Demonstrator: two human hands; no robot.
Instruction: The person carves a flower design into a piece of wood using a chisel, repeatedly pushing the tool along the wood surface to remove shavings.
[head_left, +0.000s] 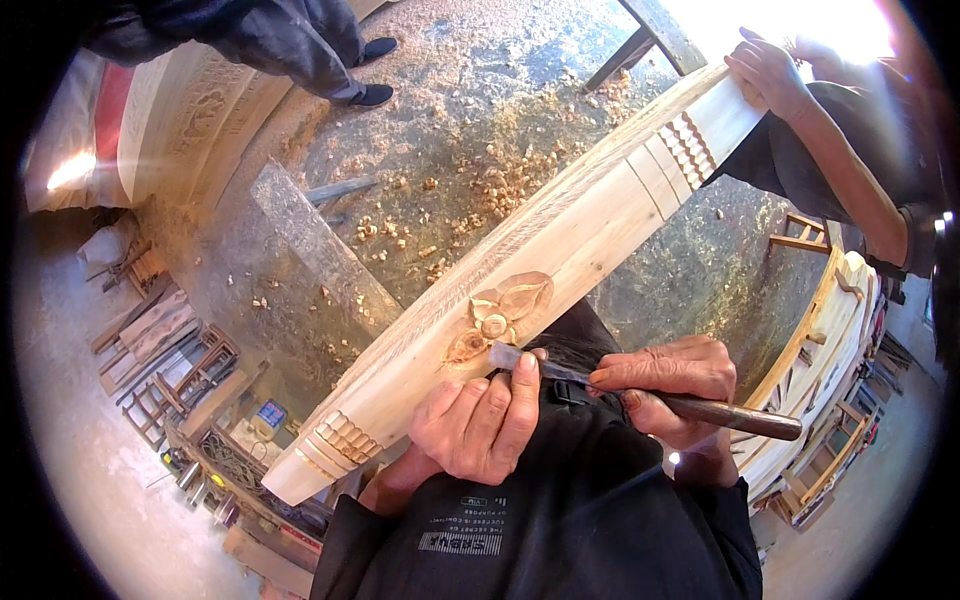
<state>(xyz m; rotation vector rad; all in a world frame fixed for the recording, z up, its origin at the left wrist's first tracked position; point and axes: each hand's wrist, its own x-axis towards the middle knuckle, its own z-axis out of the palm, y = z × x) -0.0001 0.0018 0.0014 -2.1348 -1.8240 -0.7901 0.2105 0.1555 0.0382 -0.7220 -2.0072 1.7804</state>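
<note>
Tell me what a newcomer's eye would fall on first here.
Probably the long, pale wooden beam slanting across the middle, its petalled, tan carved flower near the centre. Just below that flower, the bare left hand and bare right hand hold a dark-handled metal chisel. Curled, tan wood shavings lie scattered beyond the beam.

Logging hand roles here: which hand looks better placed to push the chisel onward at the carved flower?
Probably the right hand: it grips the chisel by its handle, behind the blade. The left hand pinches the blade close beside the carved flower, so it seems better suited to guiding.
</note>
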